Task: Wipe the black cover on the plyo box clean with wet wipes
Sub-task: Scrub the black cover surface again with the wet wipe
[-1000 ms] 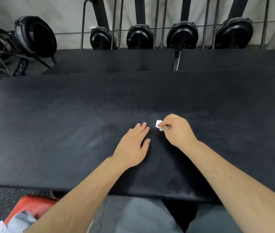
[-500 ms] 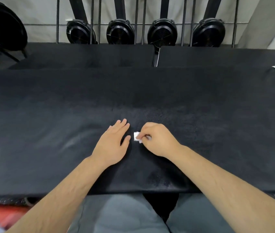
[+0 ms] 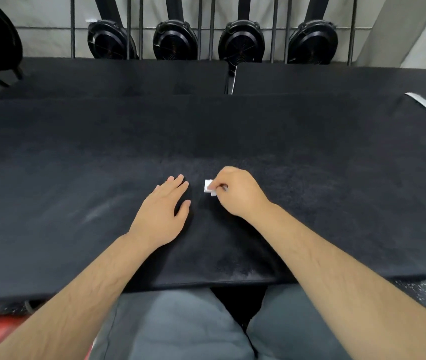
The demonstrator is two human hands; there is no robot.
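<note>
The black cover [image 3: 323, 183] fills most of the view, lying flat on the plyo box with its long axis running left to right and its near edge against the person's grey trousers [image 3: 180, 326]. A pale, dusty smear [image 3: 102, 211] marks it left of centre. Behind it lie two more black padded tops [image 3: 118, 76], and past them four round black fan housings [image 3: 175, 40] stand in a row along the wall. The left hand [image 3: 165, 206] rests flat on the cover, fingers straight and pointing away. Just beside it, the right hand [image 3: 235, 193] is curled, pinching a small folded white wet wipe [image 3: 209, 187] against the cover; the wipe sticks out leftward from the fingertips, towards the left hand without touching it.
</note>
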